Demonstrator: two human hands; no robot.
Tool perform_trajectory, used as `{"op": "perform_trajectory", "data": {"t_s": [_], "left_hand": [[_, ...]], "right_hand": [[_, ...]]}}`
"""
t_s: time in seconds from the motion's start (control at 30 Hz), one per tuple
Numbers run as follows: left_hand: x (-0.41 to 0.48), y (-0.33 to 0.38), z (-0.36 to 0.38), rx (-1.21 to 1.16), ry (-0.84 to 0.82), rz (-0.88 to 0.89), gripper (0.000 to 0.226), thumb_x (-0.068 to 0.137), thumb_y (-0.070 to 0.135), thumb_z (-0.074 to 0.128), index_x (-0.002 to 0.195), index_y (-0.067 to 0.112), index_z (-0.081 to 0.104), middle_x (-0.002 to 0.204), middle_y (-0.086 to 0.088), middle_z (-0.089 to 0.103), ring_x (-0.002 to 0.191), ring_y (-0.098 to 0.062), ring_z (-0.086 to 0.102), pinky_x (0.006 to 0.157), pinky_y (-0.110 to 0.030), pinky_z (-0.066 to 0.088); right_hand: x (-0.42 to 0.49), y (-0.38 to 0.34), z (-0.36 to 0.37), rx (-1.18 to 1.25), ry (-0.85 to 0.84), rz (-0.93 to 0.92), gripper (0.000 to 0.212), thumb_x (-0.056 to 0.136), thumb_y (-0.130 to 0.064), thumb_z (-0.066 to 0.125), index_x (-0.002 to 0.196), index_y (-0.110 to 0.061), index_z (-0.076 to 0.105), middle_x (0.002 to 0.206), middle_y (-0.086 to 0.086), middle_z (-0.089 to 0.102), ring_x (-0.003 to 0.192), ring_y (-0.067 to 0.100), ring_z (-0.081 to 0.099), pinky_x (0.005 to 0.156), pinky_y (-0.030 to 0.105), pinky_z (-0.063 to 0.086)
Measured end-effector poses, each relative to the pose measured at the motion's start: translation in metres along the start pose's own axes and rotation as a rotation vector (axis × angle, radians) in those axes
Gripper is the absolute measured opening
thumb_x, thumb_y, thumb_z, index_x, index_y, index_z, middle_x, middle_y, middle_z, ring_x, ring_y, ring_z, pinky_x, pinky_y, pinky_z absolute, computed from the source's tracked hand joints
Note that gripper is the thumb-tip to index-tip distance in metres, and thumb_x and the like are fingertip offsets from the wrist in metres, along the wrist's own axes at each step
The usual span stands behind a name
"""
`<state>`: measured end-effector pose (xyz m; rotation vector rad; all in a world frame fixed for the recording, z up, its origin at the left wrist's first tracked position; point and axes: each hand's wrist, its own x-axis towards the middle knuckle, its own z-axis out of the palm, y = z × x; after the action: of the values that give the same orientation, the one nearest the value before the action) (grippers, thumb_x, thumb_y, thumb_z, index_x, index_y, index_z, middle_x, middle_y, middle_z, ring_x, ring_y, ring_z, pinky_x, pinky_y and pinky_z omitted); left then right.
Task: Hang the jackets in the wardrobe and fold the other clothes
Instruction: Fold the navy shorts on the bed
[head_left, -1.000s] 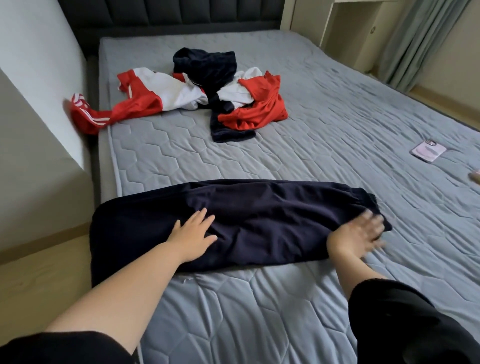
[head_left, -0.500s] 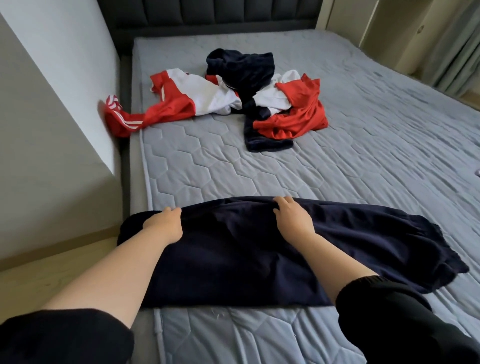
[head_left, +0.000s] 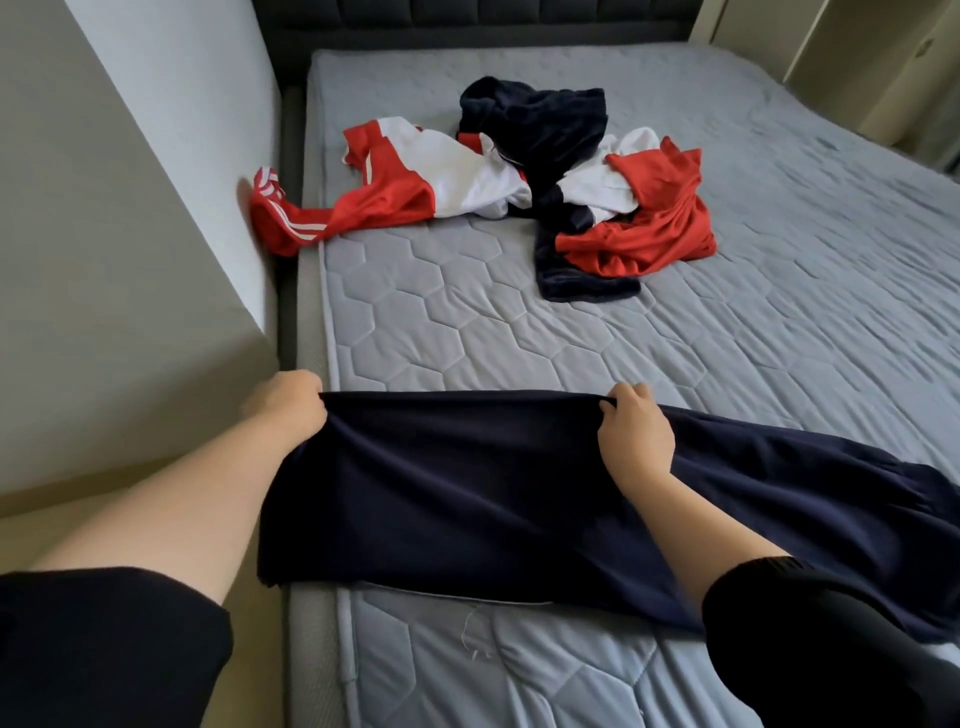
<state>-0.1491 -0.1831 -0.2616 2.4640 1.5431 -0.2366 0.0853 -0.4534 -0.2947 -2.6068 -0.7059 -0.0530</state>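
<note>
- The navy trousers (head_left: 467, 499) lay flat across the near edge of the mattress (head_left: 467, 338), one end trailing off to the right.
- A second earlier both palms had been flat on the cloth, smoothing it. By this moment they had moved to its far edge and closed on it.
- The left hand (head_left: 284, 410) gripped the far left corner in curled fingers. The right hand (head_left: 631, 434) pinched the same edge further along, and the cloth was drawn taut between them.
- I judged that smoothing was over and the first fold was beginning.
- Count: two hands, and one pair of trousers being worked.
- Further up the mattress sat the unsorted pile (head_left: 545, 171), well apart from the trousers. It looked like two red-and-white pieces (head_left: 431, 182) and one dark garment (head_left: 540, 119), possibly two, as the tangle hid the seams.
- No jacket had been hung yet.
</note>
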Motion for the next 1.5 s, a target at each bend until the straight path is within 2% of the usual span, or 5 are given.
{"op": "perform_trajectory", "data": {"t_s": [0.47,0.97,1.1,1.27,1.5], "left_hand": [[-0.13,0.138,0.113,0.095,0.075,0.532,0.062,0.099,0.046,0.024,0.15,0.028,-0.005,0.158,-0.006,-0.012,0.145,-0.025,-0.014,0.114,-0.052,0.0],[-0.227,0.229,0.131,0.181,-0.241,0.792,0.058,0.1,0.044,0.025,0.151,0.03,0.001,0.158,0.0,-0.017,0.144,-0.022,-0.019,0.114,-0.05,-0.003],[-0.222,0.231,0.121,0.016,-0.38,0.753,0.059,0.096,0.034,0.04,0.15,0.032,0.016,0.159,0.002,-0.007,0.145,-0.017,-0.012,0.116,-0.044,-0.001],[-0.211,0.223,0.096,-0.745,-0.497,0.467,0.035,0.094,0.016,0.051,0.129,0.018,0.056,0.146,-0.002,0.042,0.132,-0.011,0.037,0.104,-0.018,0.025],[-0.183,0.192,0.067,-1.716,-0.809,-0.181,0.056,0.093,0.062,0.029,0.126,0.022,0.052,0.121,-0.007,0.06,0.108,-0.026,0.058,0.088,-0.042,0.042]], "right_hand": [[-0.046,0.055,-0.01,-0.172,-0.155,-0.099,0.048,0.096,-0.027,0.044,0.143,-0.015,0.038,0.155,0.011,0.023,0.141,0.026,0.02,0.115,0.044,0.01],[-0.083,0.211,-0.115,0.759,0.527,1.387,0.076,0.079,-0.041,0.07,0.136,-0.003,0.038,0.139,0.016,0.044,0.126,0.031,0.045,0.103,0.039,0.037],[-0.079,0.212,-0.119,1.236,0.412,1.248,0.054,0.084,-0.023,0.067,0.132,-0.007,0.048,0.129,0.008,0.056,0.116,0.024,0.055,0.089,0.027,0.044],[-0.078,0.162,-0.122,0.727,0.462,0.687,0.032,0.088,-0.01,0.057,0.119,-0.004,0.056,0.117,0.014,0.062,0.113,0.029,0.056,0.092,0.028,0.04],[-0.116,0.085,-0.099,0.305,-0.133,-0.288,0.061,0.08,-0.019,0.07,0.135,-0.01,0.046,0.138,0.003,0.05,0.129,0.017,0.044,0.105,0.016,0.023]]}}
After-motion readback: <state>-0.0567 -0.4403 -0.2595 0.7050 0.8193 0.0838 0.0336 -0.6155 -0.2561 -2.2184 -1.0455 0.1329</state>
